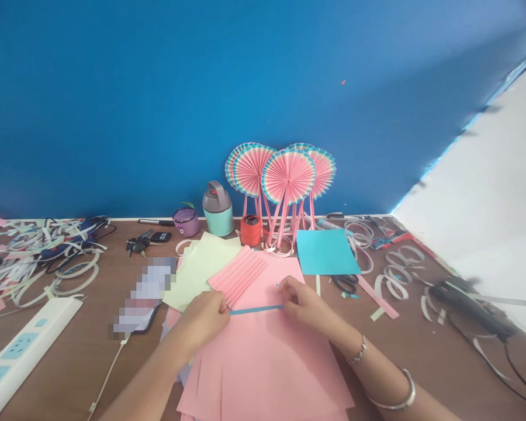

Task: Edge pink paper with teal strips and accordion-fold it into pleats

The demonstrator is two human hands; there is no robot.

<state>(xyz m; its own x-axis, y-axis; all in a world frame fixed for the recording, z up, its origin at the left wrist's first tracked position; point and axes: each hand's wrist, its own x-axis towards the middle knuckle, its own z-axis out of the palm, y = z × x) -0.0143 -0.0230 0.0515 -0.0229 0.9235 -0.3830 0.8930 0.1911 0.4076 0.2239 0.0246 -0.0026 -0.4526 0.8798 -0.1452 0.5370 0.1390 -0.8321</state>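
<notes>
Hands apart: your left hand and right hand pinching opposite ends of teal paper strip, held over pink paper sheets on worktop, just beside pleated pink paper.

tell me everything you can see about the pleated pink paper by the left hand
The pleated pink paper is matt pink paper, folded accordion-style into narrow, even, parallel ridges. It lies at a slant across a flat pink sheet, with its upper-left part over pale yellow-green paper. The left hand holds its lower end.
</notes>
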